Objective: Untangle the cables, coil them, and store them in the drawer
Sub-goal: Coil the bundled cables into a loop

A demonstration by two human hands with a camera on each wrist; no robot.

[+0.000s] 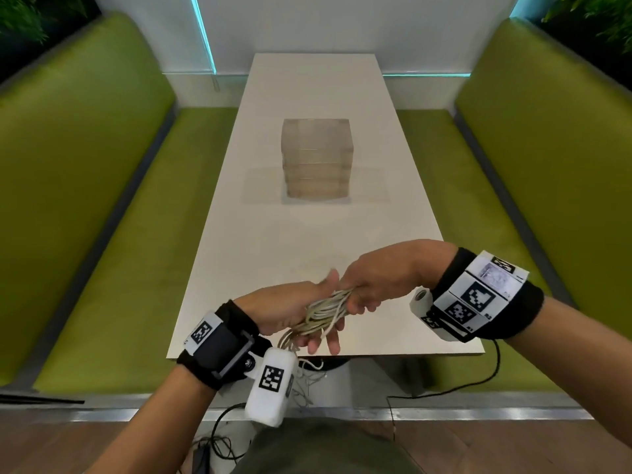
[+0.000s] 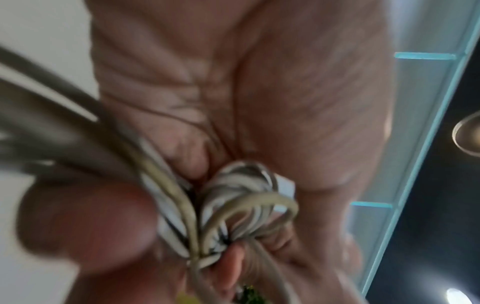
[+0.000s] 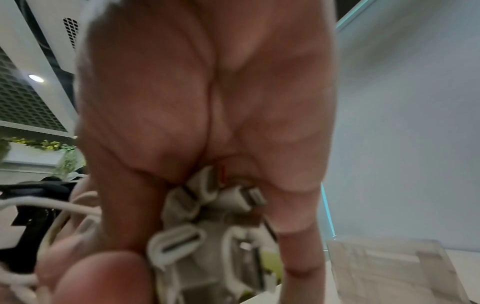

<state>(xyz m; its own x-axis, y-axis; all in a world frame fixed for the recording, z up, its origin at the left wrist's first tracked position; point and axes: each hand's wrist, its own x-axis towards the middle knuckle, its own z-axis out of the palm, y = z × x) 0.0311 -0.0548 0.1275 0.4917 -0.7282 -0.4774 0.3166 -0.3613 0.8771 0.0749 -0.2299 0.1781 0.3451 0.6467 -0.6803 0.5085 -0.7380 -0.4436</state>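
A bundle of white cables (image 1: 325, 309) hangs in the air over the near edge of the white table (image 1: 307, 241). My left hand (image 1: 321, 319) holds it from below, fingers bent round the strands and thumb up beside it. My right hand (image 1: 359, 297) grips the bundle's upper end in a fist. In the right wrist view several white plugs (image 3: 207, 205) stick out of that fist. The left wrist view shows looped strands (image 2: 228, 205) against my palm, blurred. Loose ends dangle below my left wrist. The translucent drawer unit (image 1: 316, 159) stands mid-table, drawers shut.
Green padded benches (image 1: 102, 200) (image 1: 547, 183) run along both sides of the table. A white wall closes the far end. Thin black leads (image 1: 444, 391) trail from my wrist bands to the floor. The drawer unit (image 3: 389, 267) also shows low right in the right wrist view.
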